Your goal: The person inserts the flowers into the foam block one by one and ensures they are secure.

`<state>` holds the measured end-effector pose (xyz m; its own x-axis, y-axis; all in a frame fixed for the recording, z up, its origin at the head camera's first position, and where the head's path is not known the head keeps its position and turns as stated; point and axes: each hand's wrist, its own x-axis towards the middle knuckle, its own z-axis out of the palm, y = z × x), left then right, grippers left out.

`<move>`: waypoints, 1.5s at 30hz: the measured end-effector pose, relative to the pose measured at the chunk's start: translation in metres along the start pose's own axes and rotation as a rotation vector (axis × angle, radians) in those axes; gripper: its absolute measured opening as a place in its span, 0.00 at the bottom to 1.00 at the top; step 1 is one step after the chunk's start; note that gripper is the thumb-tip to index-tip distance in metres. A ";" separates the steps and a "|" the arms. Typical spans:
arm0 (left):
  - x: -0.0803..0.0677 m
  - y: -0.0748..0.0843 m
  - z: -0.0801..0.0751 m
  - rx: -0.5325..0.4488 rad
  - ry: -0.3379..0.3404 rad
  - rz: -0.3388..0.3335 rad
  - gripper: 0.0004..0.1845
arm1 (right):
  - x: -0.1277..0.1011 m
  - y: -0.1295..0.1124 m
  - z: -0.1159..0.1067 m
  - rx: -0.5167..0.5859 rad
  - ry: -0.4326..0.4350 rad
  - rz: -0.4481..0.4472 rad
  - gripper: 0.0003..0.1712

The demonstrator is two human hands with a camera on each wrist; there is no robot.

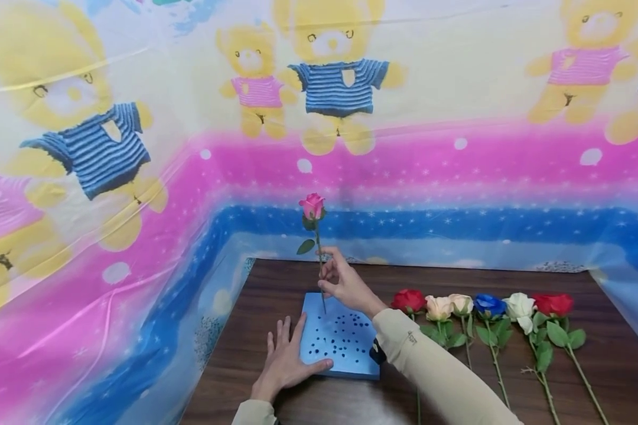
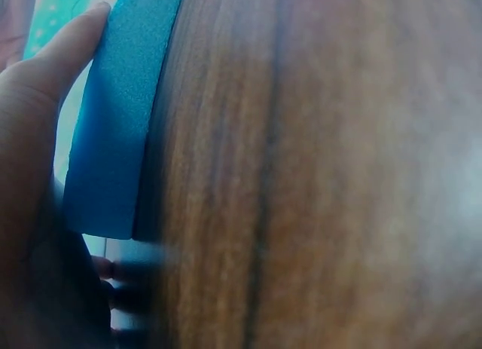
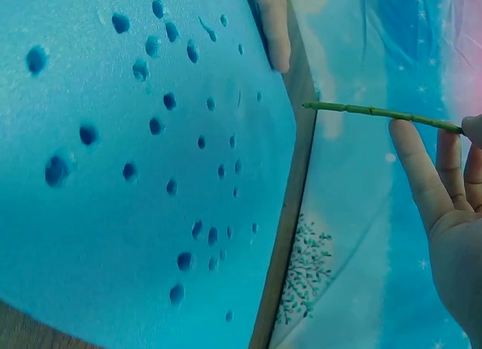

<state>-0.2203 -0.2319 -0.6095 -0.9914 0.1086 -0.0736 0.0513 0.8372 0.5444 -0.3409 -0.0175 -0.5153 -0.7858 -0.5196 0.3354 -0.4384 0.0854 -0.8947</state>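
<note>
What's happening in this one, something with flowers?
A person is working at a wooden table with artificial roses. The right hand pinches the stem of a pink rose and holds it upright over a blue foam block dotted with holes. In the right wrist view the stem's tip is just above the foam, not yet in a hole. The left hand lies flat on the table, its thumb against the block's edge. Six more roses, red, cream, blue and white, lie in a row to the right.
</note>
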 end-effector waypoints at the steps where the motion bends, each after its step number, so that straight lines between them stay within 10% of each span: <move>1: 0.000 0.000 -0.001 -0.002 0.000 -0.002 0.72 | 0.001 0.001 0.001 0.001 -0.001 0.004 0.40; 45: 0.003 0.000 0.001 0.023 -0.016 -0.024 0.72 | -0.003 0.036 0.017 0.034 0.023 0.238 0.44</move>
<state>-0.2228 -0.2309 -0.6102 -0.9902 0.0968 -0.1003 0.0303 0.8520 0.5227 -0.3468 -0.0272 -0.5530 -0.8752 -0.4687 0.1201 -0.2248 0.1741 -0.9587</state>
